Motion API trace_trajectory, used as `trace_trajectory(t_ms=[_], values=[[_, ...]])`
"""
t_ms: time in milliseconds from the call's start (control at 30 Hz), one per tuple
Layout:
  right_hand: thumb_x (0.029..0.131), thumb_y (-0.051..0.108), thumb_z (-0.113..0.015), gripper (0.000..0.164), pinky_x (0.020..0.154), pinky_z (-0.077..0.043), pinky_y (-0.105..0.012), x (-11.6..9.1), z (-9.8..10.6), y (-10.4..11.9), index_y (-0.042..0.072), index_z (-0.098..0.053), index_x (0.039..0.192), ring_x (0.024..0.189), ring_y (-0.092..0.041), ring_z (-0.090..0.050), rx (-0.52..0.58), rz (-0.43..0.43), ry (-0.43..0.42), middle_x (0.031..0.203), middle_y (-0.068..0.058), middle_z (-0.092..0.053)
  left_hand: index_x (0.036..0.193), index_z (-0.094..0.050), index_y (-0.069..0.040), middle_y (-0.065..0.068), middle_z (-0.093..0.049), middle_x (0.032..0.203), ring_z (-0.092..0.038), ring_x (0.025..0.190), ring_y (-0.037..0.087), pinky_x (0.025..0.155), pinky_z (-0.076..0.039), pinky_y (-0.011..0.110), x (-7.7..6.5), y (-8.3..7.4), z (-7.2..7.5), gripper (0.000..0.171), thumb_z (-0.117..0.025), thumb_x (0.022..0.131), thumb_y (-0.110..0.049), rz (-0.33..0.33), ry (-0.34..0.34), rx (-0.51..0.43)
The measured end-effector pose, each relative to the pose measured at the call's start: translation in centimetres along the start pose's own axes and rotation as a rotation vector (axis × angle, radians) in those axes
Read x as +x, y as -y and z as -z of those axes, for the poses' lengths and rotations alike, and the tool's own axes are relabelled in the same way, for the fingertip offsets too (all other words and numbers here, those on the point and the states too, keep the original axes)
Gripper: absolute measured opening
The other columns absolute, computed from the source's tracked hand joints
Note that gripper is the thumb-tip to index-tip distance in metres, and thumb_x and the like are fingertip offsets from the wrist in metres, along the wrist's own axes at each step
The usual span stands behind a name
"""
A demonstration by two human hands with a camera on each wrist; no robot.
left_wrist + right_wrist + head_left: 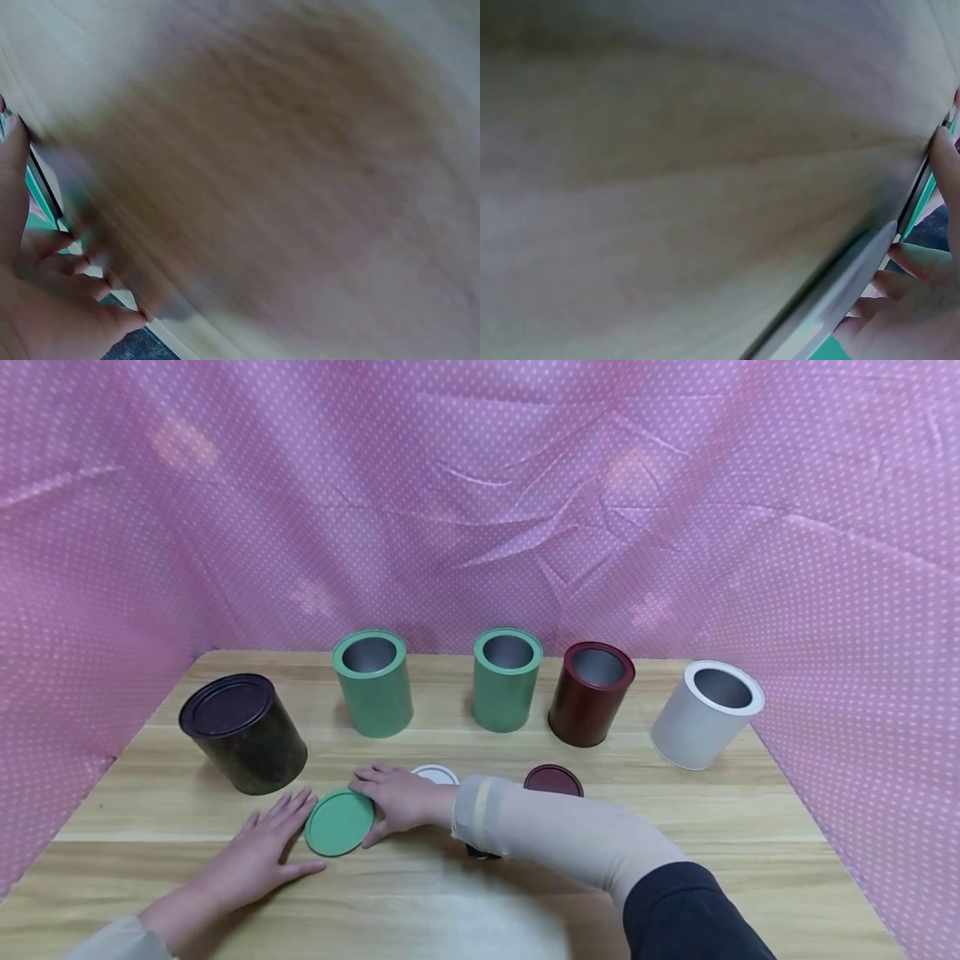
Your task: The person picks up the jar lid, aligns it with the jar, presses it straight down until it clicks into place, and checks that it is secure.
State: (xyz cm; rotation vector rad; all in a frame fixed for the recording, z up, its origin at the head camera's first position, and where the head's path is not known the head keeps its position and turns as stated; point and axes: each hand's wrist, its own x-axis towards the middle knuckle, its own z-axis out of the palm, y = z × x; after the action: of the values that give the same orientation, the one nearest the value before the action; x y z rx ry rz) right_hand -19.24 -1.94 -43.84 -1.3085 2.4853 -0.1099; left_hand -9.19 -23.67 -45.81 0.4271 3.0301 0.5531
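A round green lid lies flat on the table between the two hands. My left hand rests at its left edge, fingers extended and thumb spread away. On the other side my right hand touches the lid's right rim, fingers above and thumb below. In the right wrist view, part of the green lid shows beside the right hand, near a white lid. The left wrist view shows the left hand with a strip of green behind it; much of that view is blurred.
A dark lidded can stands at left. Two topless green cans, a dark red can and a white can stand along the back. A white lid and dark red lid are partly hidden by the right arm.
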Motion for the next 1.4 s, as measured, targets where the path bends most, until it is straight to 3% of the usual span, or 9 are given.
trace_trajectory(t_ms=[567,933,1167,1400], values=[[0.084,0.054,-0.069,0.083,0.121,-0.02,-0.028,0.2,-0.1,-0.5,0.018,-0.035,0.151,0.148,-0.025,-0.022,-0.008,0.028,-0.025,0.16,-0.002,-0.027,0.134,-0.054,0.002,0.025,-0.045,0.145,-0.039,0.133,0.047,0.102,-0.032,0.07,0.4,-0.5,0.0,0.087,-0.073,0.074,-0.057,0.008,-0.069,0.067],[0.082,0.046,-0.074,0.081,0.121,-0.02,-0.027,0.1,0.1,-0.5,0.015,-0.04,0.148,0.148,-0.023,-0.022,0.122,0.022,-0.024,0.159,-0.002,-0.029,0.129,-0.058,0.002,0.025,-0.051,0.138,-0.048,0.127,0.046,0.097,-0.044,0.061,0.6,-0.7,0.5,0.088,-0.075,0.07,-0.06,-0.005,-0.074,0.099],[0.083,0.044,-0.074,0.083,0.12,-0.019,-0.027,0.0,0.4,-0.8,0.015,-0.036,0.15,0.149,-0.02,-0.02,0.24,0.014,-0.014,0.159,0.0,-0.029,0.131,-0.057,0.002,0.025,-0.052,0.138,-0.05,0.126,0.044,0.093,-0.048,0.058,0.9,-0.7,1.2,0.089,-0.074,0.07,-0.06,0.006,-0.038,0.089],[0.082,0.042,-0.075,0.079,0.114,-0.029,-0.019,-0.1,0.4,-1.4,0.015,-0.039,0.148,0.137,-0.009,-0.038,0.335,0.054,-0.057,0.148,0.002,-0.044,0.133,-0.055,0.001,0.026,-0.054,0.136,-0.052,0.123,0.045,0.095,-0.046,0.06,1.0,-0.6,1.4,0.085,-0.074,0.074,-0.057,0.01,-0.04,0.019]])
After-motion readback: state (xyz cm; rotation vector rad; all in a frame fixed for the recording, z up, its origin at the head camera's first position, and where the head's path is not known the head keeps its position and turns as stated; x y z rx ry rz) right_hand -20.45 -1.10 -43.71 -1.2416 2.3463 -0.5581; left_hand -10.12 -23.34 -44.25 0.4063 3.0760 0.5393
